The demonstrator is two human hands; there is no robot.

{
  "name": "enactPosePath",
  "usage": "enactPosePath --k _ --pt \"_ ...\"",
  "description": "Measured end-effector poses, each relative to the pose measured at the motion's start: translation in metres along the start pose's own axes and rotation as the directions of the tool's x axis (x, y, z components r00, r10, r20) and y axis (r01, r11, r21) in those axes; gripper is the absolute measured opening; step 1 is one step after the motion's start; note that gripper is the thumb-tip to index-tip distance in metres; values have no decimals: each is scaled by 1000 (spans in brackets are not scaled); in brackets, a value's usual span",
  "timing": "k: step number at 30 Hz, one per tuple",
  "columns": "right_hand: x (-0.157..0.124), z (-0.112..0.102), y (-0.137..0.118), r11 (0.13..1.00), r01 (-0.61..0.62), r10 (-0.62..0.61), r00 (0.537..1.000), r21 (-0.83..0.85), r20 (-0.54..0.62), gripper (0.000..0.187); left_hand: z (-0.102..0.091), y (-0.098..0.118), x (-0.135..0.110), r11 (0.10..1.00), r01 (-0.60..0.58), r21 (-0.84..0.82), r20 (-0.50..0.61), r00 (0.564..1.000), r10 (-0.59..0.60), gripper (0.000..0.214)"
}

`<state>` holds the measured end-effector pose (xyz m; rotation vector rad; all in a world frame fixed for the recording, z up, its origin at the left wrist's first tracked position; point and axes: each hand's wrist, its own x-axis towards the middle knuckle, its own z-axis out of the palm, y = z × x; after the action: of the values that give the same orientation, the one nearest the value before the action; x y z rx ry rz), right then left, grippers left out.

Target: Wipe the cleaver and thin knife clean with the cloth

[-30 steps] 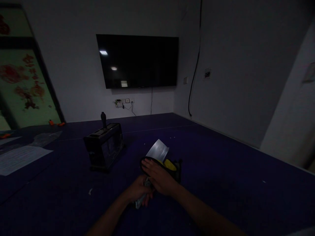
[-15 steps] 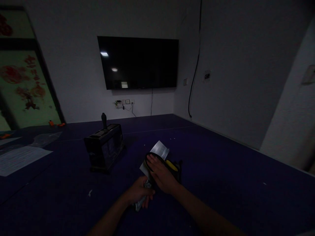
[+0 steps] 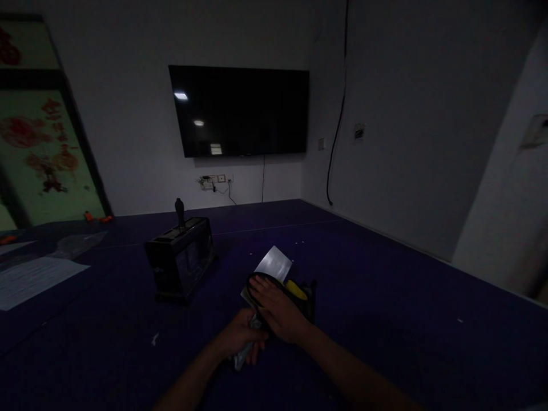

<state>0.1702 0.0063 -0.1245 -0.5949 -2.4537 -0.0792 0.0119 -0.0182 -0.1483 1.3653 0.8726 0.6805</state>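
My left hand (image 3: 245, 334) is closed around the pale, crumpled-looking handle (image 3: 243, 355) of a cleaver, which seems to be wrapped. The cleaver's broad shiny blade (image 3: 274, 262) points up and away. Across the blade lies a dark, round-ended thing with yellow parts (image 3: 296, 289), whose kind I cannot make out. My right hand (image 3: 276, 306) rests flat on it, fingers stretched out side by side over its black-rimmed end. The hand hides much of that thing and the middle of the blade.
A black box-shaped device (image 3: 182, 260) with an upright knob stands to the left on the dark blue surface (image 3: 385, 342). Printed paper (image 3: 40, 279) and clear plastic (image 3: 79, 244) lie farther left. A small white scrap (image 3: 154, 339) is nearby. A television (image 3: 240, 111) hangs behind.
My right hand has shifted slightly left and down along the blade, with the dark thing under it. My left hand keeps its grip on the handle.
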Motion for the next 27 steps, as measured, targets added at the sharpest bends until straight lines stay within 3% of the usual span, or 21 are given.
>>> enactPosePath --k 16,27 --pt "0 3 4 998 -1 2 1000 -64 20 48 1 -1 0 999 -1 -39 2 1000 2 32" --pt "-1 4 8 996 14 -14 1000 -83 2 47 1 0 0 1000 13 -6 11 1000 -13 23"
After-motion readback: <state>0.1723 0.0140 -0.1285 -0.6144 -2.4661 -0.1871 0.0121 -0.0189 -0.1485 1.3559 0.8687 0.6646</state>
